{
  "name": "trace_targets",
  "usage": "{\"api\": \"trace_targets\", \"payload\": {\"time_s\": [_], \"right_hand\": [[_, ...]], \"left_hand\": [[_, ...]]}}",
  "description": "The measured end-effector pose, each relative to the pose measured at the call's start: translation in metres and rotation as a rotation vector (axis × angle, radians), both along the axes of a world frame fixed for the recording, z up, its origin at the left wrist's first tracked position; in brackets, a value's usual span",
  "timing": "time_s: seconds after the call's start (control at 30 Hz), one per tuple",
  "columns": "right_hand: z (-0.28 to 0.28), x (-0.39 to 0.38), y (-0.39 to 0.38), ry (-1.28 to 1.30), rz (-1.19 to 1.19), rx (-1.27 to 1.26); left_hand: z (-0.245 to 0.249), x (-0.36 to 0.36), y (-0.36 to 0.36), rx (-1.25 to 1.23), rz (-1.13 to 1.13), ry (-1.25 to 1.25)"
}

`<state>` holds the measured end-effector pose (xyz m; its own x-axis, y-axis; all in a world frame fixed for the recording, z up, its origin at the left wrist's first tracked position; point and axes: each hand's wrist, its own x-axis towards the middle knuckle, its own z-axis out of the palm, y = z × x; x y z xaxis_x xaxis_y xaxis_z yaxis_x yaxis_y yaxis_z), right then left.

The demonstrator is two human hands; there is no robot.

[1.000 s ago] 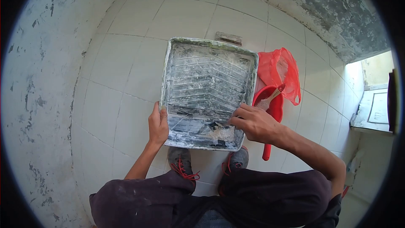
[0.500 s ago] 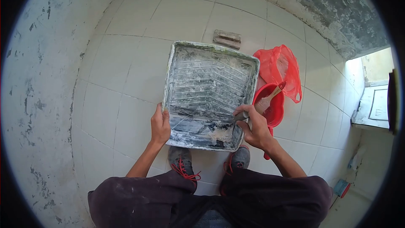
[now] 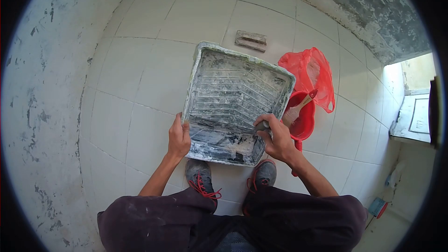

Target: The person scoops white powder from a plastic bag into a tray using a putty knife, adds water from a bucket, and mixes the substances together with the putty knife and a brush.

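— Where was the tray point(image 3: 233, 93)?

— In front of the person's knees, its near end over the shoes point(image 3: 199, 173), crusted with dried white paint. Whether its far end rested on the floor tiles point(image 3: 140, 79) could not be told.

— And the hands?

— The left hand point(image 3: 178, 136) clamped the left rim, thumb laid over the edge. The right hand point(image 3: 279, 140) had its fingers curled tight round the dark handle of a small tool point(image 3: 262, 126), whose tip lay against the deep end.

— Which step was that?

— Scraping the caked paint loose, most likely, with much crust left on the ribs. The next stroke would have called for a firm left grip and a flat blade.

— Anything nearby?

— A red scoop point(image 3: 304, 121) holding a brush point(image 3: 298, 108) just right of the tray, a red bag point(image 3: 310, 72) behind it, and a block point(image 3: 251, 40) beyond.
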<state>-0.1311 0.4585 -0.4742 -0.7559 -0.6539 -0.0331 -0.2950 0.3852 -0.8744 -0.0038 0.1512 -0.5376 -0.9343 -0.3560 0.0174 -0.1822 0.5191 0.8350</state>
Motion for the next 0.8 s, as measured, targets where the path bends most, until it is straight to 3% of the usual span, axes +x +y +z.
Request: {"api": "trace_targets", "payload": {"time_s": [0.23,0.8], "right_hand": [[-0.031,0.017,-0.004,-0.045,0.088,-0.022],[-0.02,-0.016,0.0,-0.092,0.075,-0.013]], "left_hand": [[-0.006,0.004,0.004,-0.024,0.018,-0.025],[-0.01,0.017,0.019,-0.015,0.094,-0.093]]}}
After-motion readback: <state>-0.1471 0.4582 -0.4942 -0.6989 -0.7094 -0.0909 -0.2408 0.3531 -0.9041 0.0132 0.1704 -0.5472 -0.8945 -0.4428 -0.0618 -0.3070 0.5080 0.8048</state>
